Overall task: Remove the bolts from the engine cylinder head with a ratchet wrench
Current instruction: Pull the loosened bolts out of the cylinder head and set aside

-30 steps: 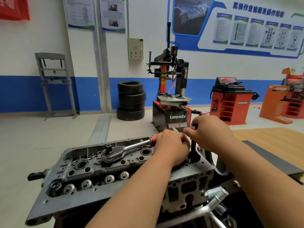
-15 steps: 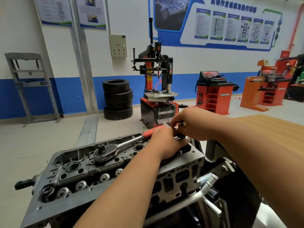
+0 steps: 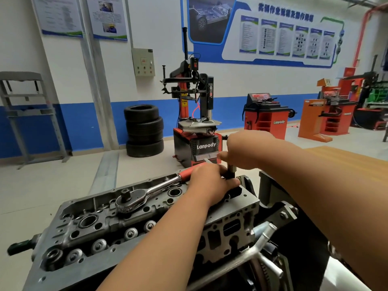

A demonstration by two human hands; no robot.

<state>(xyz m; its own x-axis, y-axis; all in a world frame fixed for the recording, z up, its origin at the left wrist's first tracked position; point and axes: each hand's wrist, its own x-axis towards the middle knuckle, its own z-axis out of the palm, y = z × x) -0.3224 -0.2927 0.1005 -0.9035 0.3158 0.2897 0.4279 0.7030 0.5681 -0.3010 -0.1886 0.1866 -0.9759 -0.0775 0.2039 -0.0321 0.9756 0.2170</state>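
Change: the right hand (image 3: 244,151) has risen since half a second ago, baring a dark socket-like piece (image 3: 231,171) beneath it.
Right fingers: curled closed on that upright piece's top.
Left fingers: the left hand (image 3: 210,181) lies closed at the piece's base; what it grips is hidden.
Ratchet wrench (image 3: 151,191): flat on the cylinder head (image 3: 88,234), red grip beside the left hand, unheld.
Bolts: cannot tell.
Background: stacked tyres (image 3: 144,130), tyre changer (image 3: 194,114).

"Lanpody": tyre changer (image 3: 195,131), wheel balancer (image 3: 264,116).
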